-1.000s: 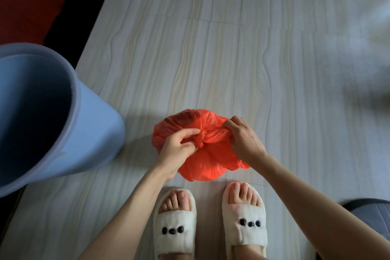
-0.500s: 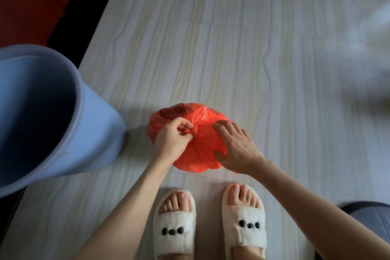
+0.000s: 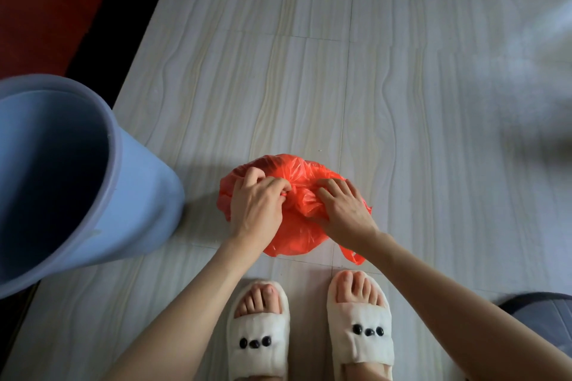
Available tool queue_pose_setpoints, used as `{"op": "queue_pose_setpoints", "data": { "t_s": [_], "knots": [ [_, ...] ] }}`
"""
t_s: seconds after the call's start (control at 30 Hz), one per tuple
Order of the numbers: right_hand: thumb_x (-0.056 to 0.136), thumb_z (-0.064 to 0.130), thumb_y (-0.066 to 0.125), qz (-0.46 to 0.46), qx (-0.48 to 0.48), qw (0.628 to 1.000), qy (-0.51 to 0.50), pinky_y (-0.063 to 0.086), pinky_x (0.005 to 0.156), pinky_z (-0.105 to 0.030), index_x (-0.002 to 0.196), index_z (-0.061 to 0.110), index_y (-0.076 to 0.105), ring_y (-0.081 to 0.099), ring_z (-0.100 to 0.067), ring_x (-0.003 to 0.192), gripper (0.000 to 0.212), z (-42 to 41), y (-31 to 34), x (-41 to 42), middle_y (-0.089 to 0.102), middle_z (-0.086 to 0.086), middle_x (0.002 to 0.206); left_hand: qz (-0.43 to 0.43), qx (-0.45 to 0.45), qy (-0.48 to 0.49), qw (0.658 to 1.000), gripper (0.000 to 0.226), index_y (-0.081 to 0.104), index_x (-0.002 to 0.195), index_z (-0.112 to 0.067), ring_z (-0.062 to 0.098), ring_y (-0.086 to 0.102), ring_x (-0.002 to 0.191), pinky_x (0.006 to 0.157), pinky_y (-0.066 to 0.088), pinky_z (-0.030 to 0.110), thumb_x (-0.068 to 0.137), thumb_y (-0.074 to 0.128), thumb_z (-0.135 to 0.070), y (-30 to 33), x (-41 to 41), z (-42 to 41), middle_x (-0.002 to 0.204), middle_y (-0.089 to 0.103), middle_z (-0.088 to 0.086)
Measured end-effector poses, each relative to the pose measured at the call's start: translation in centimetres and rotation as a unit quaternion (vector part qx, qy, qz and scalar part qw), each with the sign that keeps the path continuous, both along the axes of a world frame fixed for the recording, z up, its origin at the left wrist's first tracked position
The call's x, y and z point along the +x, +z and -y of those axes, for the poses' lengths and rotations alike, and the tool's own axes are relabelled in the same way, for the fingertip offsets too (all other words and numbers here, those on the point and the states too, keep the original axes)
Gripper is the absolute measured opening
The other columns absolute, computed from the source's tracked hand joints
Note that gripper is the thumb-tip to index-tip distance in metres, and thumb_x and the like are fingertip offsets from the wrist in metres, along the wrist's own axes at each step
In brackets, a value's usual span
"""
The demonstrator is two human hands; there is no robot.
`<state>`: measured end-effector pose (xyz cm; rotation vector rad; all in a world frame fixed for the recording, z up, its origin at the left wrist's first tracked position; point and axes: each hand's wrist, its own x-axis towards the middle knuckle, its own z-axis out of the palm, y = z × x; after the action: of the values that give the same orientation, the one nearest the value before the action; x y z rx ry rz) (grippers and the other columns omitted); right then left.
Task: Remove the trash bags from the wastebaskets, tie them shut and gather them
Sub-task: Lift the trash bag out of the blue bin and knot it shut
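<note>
Both hands work on a red bag [image 3: 291,235] that lies on the floor [image 3: 309,86], near the floor's bottom edge and just ahead of the person's feet.

Left hand [image 3: 257,204]: positioned on the left part of the bag, palm down. Its fingers curl inward and pinch a twisted bunch of plastic at the centre of the bag top.

Right hand [image 3: 343,210]: positioned on the right part of the bag, palm down. Its fingers bend over gathered plastic beside the same bunch and grip it. A loose strip of the bag trails out below the right wrist.

Fingertips of the two hands are near each other, with crumpled plastic between them.

Bin [image 3: 93,182]: blue, standing at the left edge of the floor, just left of the bag and apart from it. No liner shows inside.

Slippers [image 3: 360,337]: white, open-toed, one on each foot, at the bottom edge of the floor.

Red carpet [image 3: 52,3] occupies the top left corner.
</note>
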<state>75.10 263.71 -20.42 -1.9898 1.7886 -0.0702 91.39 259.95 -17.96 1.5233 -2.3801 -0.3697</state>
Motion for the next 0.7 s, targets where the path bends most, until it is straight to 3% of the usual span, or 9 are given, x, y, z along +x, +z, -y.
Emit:
{"op": "queue_pose_setpoints", "data": {
  "t_s": [0.07,0.13,0.23,0.33,0.43,0.5,0.6,0.7],
  "knots": [
    [0.073,0.064,0.032,0.016,0.016,1.0,0.008,0.033,0.107,-0.048,0.113,0.01,0.057,0.046,-0.029,0.119,0.072,0.2,-0.1,-0.6,0.055,-0.006,0.123,0.027,0.007,-0.021,0.999,0.017,0.065,0.081,-0.015,0.027,0.06,0.077,0.065,0.054,0.039,0.067,0.074,-0.009,-0.6,0.3,0.5,0.071,0.07,-0.001],
    [0.077,0.061,0.022,0.025,0.022,0.999,0.01,0.032,0.107,-0.045,0.114,0.012,0.056,0.045,-0.028,0.119,0.07,0.4,0.2,-1.0,0.054,-0.005,0.125,0.052,0.003,-0.037,0.998,0.017,0.063,0.084,-0.011,0.029,0.061,0.073,0.062,0.054,0.037,0.07,0.072,-0.008,-1.2,0.5,0.6,0.072,0.069,0.004],
    [0.082,0.039,0.027,-0.001,-0.056,0.998,0.007,0.042,0.097,-0.049,0.102,0.013,0.061,0.055,-0.033,0.108,0.047,0.7,0.4,-1.3,0.06,-0.009,0.119,0.057,-0.016,-0.048,0.997,0.005,0.061,0.079,-0.011,0.027,0.059,0.066,0.059,0.051,0.032,0.078,0.058,-0.015,-1.1,0.8,0.7,0.07,0.064,0.005],
    [0.075,0.021,0.044,-0.077,-0.192,0.978,0.005,0.05,0.073,-0.04,0.085,0.016,0.062,0.062,-0.032,0.09,0.021,0.9,0.4,-1.7,0.063,-0.012,0.105,0.063,-0.027,-0.052,0.996,0.018,0.055,0.072,-0.013,0.027,0.056,0.063,0.057,0.049,0.034,0.082,0.045,-0.025,-0.8,1.5,0.9,0.07,0.057,0.005],
    [0.07,0.015,0.048,-0.12,-0.221,0.967,0.031,0.045,0.058,-0.032,0.083,0.018,0.061,0.059,-0.027,0.069,0.019,0.7,0.5,-2.7,0.062,-0.008,0.084,0.056,0.006,-0.044,0.997,0.024,0.054,0.071,-0.014,0.029,0.057,0.069,0.066,0.042,0.037,0.083,0.042,-0.03,-1.1,2.4,1.0,0.074,0.057,0.006],
    [0.069,0.013,0.045,-0.134,-0.212,0.966,0.052,0.041,0.048,-0.027,0.085,0.019,0.061,0.058,-0.025,0.055,0.023,0.4,0.2,-3.7,0.059,-0.003,0.065,0.0,0.066,-0.011,0.998,0.027,0.054,0.069,-0.013,0.03,0.057,0.077,0.071,0.036,0.032,0.081,0.043,-0.034,-1.4,2.8,1.0,0.077,0.059,0.006],
    [0.069,0.012,0.04,-0.142,-0.188,0.97,0.064,0.031,0.038,-0.019,0.086,0.021,0.052,0.053,-0.023,0.037,0.023,0.4,0.2,-5.2,0.052,0.001,0.048,-0.053,0.155,0.042,0.986,0.026,0.056,0.069,-0.01,0.028,0.055,0.089,0.077,0.041,0.036,0.078,0.048,-0.033,-1.6,3.4,1.1,0.083,0.06,0.006],
    [0.069,0.01,0.036,-0.151,-0.168,0.972,0.066,0.021,0.039,-0.017,0.074,0.017,0.058,0.047,-0.023,0.029,0.023,0.8,0.1,-6.0,0.047,0.0,0.04,-0.042,0.154,0.05,0.986,0.024,0.056,0.069,-0.009,0.03,0.057,0.089,0.075,0.047,0.042,0.077,0.049,-0.031,-1.9,3.9,1.0,0.083,0.061,0.006]
  ]
}}
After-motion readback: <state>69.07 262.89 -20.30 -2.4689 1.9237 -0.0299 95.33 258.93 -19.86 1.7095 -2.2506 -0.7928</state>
